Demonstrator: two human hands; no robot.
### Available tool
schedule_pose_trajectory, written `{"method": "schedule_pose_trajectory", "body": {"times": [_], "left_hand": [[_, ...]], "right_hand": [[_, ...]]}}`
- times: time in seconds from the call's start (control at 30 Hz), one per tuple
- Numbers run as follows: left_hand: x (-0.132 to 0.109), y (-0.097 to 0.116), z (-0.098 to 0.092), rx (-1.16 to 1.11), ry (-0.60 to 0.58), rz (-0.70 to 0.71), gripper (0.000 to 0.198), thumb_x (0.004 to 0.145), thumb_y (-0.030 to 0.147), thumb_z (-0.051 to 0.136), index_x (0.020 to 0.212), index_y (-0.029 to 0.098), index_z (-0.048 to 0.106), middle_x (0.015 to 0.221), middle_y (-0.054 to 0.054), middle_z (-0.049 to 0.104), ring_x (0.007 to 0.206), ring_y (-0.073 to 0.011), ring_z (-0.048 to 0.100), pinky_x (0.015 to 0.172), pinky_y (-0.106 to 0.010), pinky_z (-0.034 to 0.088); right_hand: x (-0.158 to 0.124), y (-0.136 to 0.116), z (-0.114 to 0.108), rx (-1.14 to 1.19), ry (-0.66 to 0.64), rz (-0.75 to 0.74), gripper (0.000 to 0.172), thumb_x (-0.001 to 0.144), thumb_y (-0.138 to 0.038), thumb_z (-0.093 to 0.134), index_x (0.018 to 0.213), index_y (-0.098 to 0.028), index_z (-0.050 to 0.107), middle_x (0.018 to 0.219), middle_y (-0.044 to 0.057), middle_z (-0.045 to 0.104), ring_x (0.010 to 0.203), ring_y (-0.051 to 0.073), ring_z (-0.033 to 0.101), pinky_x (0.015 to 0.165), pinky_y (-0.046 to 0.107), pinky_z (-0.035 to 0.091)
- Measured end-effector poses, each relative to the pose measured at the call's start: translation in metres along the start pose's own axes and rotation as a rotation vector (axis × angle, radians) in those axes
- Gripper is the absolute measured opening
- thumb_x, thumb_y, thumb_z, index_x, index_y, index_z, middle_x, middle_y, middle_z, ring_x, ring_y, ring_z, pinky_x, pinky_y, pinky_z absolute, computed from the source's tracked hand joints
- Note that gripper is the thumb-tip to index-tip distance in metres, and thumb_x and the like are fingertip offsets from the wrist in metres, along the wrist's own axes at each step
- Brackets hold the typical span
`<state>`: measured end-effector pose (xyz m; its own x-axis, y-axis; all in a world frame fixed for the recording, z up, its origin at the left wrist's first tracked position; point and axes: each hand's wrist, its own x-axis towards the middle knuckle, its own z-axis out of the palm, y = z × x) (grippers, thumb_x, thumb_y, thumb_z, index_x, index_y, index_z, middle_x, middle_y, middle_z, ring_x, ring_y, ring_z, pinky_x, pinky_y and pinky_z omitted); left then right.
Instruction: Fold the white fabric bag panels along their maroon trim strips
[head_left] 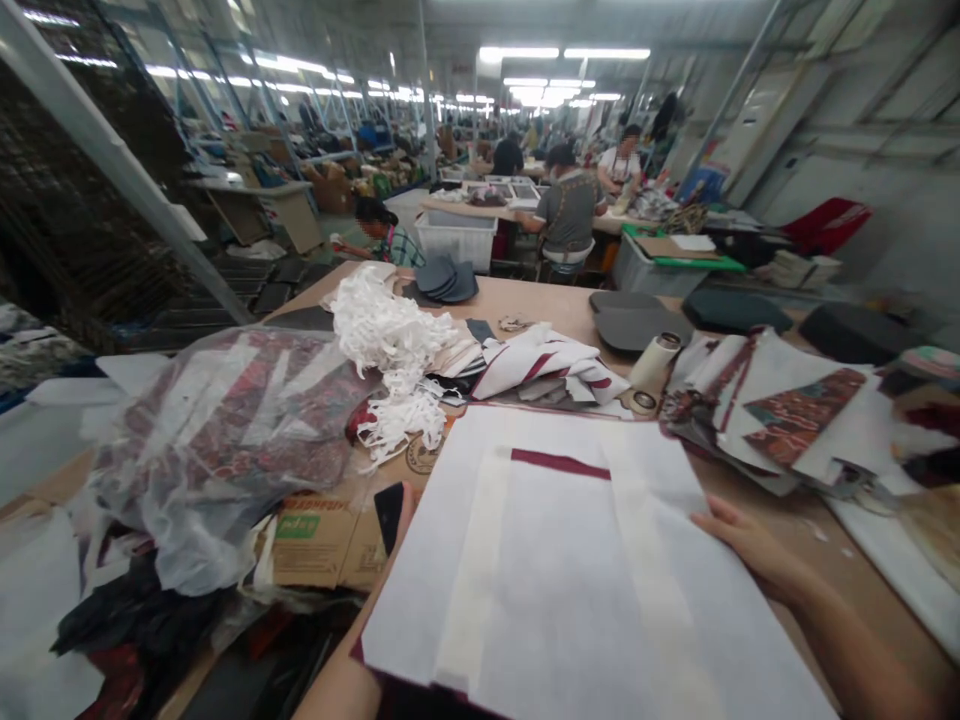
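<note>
Both my hands hold up a large white fabric-backed sheet (555, 570) with a maroon strip (560, 463) near its far edge and a cream band down each side. My right hand (750, 548) grips the sheet's right edge, fingers over the front. My left hand (401, 510) sits behind the left edge, mostly hidden, with only fingertips showing. A black flat piece (388, 515), possibly a phone, lies against those fingers, and I cannot tell what it is.
The wooden worktable (540, 305) holds a tangle of white strips (394, 340), a plastic bag of patterned fabric (225, 440), a cardboard sheet (315, 540), stacked patterned panels (772, 420), a tape roll (651, 365) and grey shaped pieces (637, 325). Co-workers sit at tables beyond.
</note>
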<state>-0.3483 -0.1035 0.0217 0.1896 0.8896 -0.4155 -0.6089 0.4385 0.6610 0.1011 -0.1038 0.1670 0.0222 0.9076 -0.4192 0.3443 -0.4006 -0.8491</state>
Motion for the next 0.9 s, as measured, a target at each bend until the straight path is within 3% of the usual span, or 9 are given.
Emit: {"method": "schedule_pose_trajectory", "body": {"times": [0.1, 0.23, 0.33, 0.43, 0.53, 0.63, 0.7, 0.77, 0.9], "left_hand": [[0.008, -0.013, 0.012, 0.083, -0.137, -0.108, 0.07, 0.071, 0.07, 0.045, 0.11, 0.013, 0.056, 0.102, -0.013, 0.065, 0.101, -0.0294, 0.059, 0.09, -0.044, 0.045], [0.021, -0.044, 0.028, 0.541, 0.089, -0.058, 0.047, 0.057, 0.029, 0.073, 0.1, 0.015, 0.06, 0.104, -0.012, 0.066, 0.101, -0.0298, 0.058, 0.092, -0.044, 0.043], [0.016, -0.059, 0.027, 0.737, 0.2, 0.069, 0.041, 0.056, 0.023, 0.069, 0.096, 0.014, 0.062, 0.106, -0.011, 0.065, 0.108, -0.0304, 0.054, 0.097, -0.042, 0.04], [-0.001, -0.064, 0.014, 0.798, 0.123, 0.036, 0.041, 0.057, 0.025, 0.067, 0.097, 0.014, 0.063, 0.102, -0.009, 0.067, 0.104, -0.0304, 0.057, 0.096, -0.041, 0.041], [-0.016, -0.065, -0.001, 0.883, 0.09, -0.066, 0.036, 0.056, 0.024, 0.067, 0.091, 0.015, 0.063, 0.095, -0.008, 0.069, 0.097, -0.0297, 0.06, 0.09, -0.039, 0.045], [-0.016, -0.064, -0.003, 1.098, 0.234, -0.04, 0.04, 0.063, 0.022, 0.061, 0.102, 0.012, 0.059, 0.1, -0.012, 0.066, 0.097, -0.0296, 0.06, 0.087, -0.039, 0.046], [-0.007, -0.065, 0.01, 1.351, 0.371, 0.167, 0.051, 0.07, 0.023, 0.056, 0.118, 0.01, 0.049, 0.117, -0.017, 0.057, 0.109, -0.0317, 0.053, 0.094, -0.044, 0.04], [0.008, -0.069, 0.034, 1.578, 0.384, 0.411, 0.053, 0.076, 0.023, 0.05, 0.126, 0.01, 0.042, 0.131, -0.019, 0.045, 0.12, -0.0338, 0.042, 0.1, -0.049, 0.032], [0.049, -0.103, 0.111, 1.757, -0.075, 0.53, 0.038, 0.08, 0.015, 0.044, 0.117, 0.016, 0.051, 0.126, -0.016, 0.05, 0.118, -0.03, 0.043, 0.101, -0.046, 0.032]], "right_hand": [[0.003, 0.082, 0.0, -0.027, -0.102, 0.204, 0.049, 0.062, -0.042, 0.064, 0.106, -0.022, 0.06, 0.097, 0.01, 0.066, 0.086, 0.027, 0.063, 0.067, 0.036, 0.053], [0.017, 0.143, 0.01, -0.106, -0.028, 0.359, 0.036, 0.06, -0.034, 0.062, 0.092, -0.018, 0.064, 0.09, 0.011, 0.067, 0.079, 0.024, 0.063, 0.058, 0.031, 0.05], [0.034, 0.165, 0.012, -0.093, 0.187, 0.268, 0.032, 0.063, -0.037, 0.056, 0.086, -0.016, 0.064, 0.09, 0.012, 0.067, 0.079, 0.024, 0.062, 0.06, 0.031, 0.048], [0.042, 0.184, 0.007, -0.153, 0.374, 0.119, 0.031, 0.063, -0.041, 0.053, 0.078, -0.016, 0.063, 0.084, 0.01, 0.067, 0.078, 0.024, 0.06, 0.065, 0.032, 0.047], [0.04, 0.199, 0.003, -0.18, 0.312, 0.089, 0.029, 0.065, -0.041, 0.053, 0.075, -0.016, 0.063, 0.076, 0.007, 0.066, 0.072, 0.022, 0.06, 0.063, 0.03, 0.045], [0.045, 0.197, 0.005, -0.195, 0.284, 0.103, 0.023, 0.067, -0.035, 0.053, 0.075, -0.015, 0.062, 0.075, 0.006, 0.066, 0.071, 0.021, 0.06, 0.062, 0.028, 0.044], [0.057, 0.186, 0.01, -0.233, 0.341, 0.093, 0.018, 0.069, -0.03, 0.053, 0.074, -0.015, 0.061, 0.077, 0.007, 0.066, 0.073, 0.02, 0.06, 0.065, 0.027, 0.044], [0.073, 0.173, 0.015, -0.31, 0.411, 0.081, 0.015, 0.071, -0.027, 0.052, 0.073, -0.015, 0.061, 0.076, 0.008, 0.066, 0.072, 0.019, 0.06, 0.066, 0.027, 0.043], [0.098, 0.162, 0.026, -0.407, 0.512, 0.022, 0.016, 0.075, -0.023, 0.05, 0.083, -0.016, 0.062, 0.083, 0.007, 0.065, 0.078, 0.02, 0.06, 0.071, 0.029, 0.042]]}}
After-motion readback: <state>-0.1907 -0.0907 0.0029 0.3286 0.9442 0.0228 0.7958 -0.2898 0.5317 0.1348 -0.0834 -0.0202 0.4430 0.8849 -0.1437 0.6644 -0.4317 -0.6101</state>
